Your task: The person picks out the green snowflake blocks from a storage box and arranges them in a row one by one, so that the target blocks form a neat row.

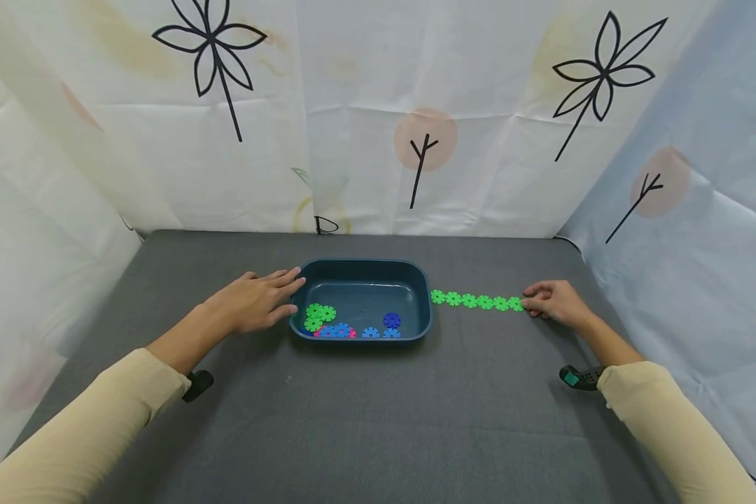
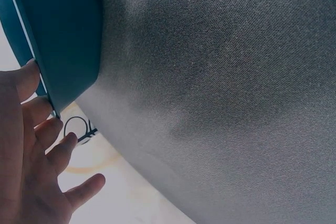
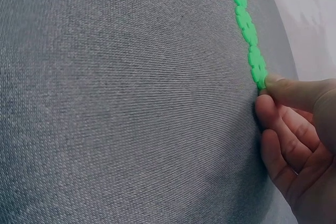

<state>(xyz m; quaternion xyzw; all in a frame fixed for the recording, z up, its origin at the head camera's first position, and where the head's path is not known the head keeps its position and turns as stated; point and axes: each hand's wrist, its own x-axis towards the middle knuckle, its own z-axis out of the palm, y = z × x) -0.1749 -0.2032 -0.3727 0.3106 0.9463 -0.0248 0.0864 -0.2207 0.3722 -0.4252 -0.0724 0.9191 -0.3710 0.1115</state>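
A row of several green flower-shaped plastic discs (image 1: 469, 301) lies on the table to the right of the dark blue bin (image 1: 365, 341). My right hand (image 1: 557, 302) pinches the right end of this row between thumb and fingers; the right wrist view shows the green discs (image 3: 247, 24) running away from the fingertips. At the bin's left side, my left hand (image 1: 255, 301) touches the rim with fingers extended. In the left wrist view its thumb and fingertips lie along the rim of the bin (image 2: 63, 35).
Inside the bin are loose green discs (image 1: 313, 311), light blue discs (image 1: 370, 332), a dark blue disc (image 1: 392, 320) and partly covered pink pieces (image 1: 352, 332). The grey table (image 1: 365, 434) meets a printed white cloth backdrop (image 1: 365, 175) behind and at both sides.
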